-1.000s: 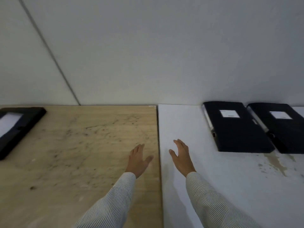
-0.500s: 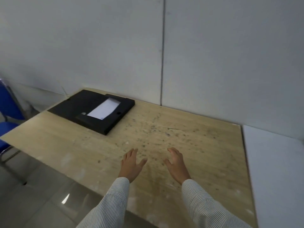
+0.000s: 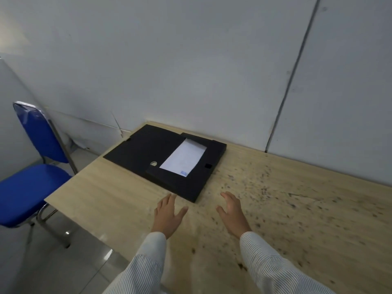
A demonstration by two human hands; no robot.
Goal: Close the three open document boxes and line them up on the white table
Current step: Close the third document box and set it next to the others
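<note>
An open black document box (image 3: pixel 148 153) lies flat on the wooden table (image 3: pixel 286 209) near the wall, its lid folded out to the left. White paper (image 3: pixel 183 159) shows inside its tray. My left hand (image 3: pixel 168 215) hovers just short of the box's near corner, fingers spread and empty. A little to the right of that corner is my right hand (image 3: pixel 233 215), also spread and empty. The white table and the other boxes are out of view.
A blue chair (image 3: pixel 29 183) with a metal frame stands at the table's left end. The grey wall (image 3: pixel 191 60) runs right behind the box. Tiled floor (image 3: pixel 53 262) lies below the near-left table edge. The wooden top is speckled with dark marks on the right.
My view has swung left, from the white table with two closed boxes to the wooden table. Both hands have come closer to the open box, staying empty.
</note>
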